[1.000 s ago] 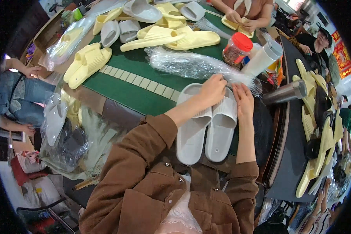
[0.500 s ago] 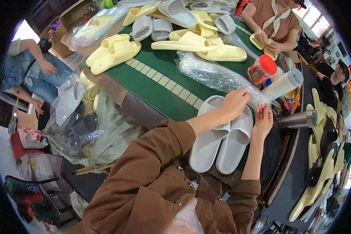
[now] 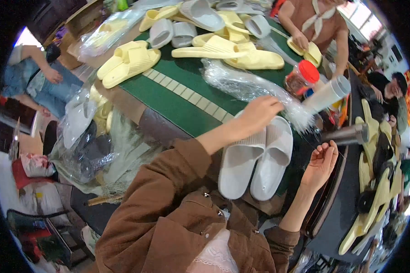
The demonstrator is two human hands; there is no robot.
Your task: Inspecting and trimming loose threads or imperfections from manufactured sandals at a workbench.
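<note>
Drawing strands (image 3: 302, 119) from the bundle (image 3: 241, 84) seems the step: the left hand (image 3: 259, 116) is curling over the grey slippers (image 3: 270, 175), paired before the person, the right hand (image 3: 320, 166) beside them; what either is pinching, one cannot tell. Next is likely calling for one freed strand.

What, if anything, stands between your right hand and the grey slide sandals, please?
Nothing visible: the gap between the right hand and the grey slide sandals looks open. The left hand, though, partly hides the left sandal.
</note>
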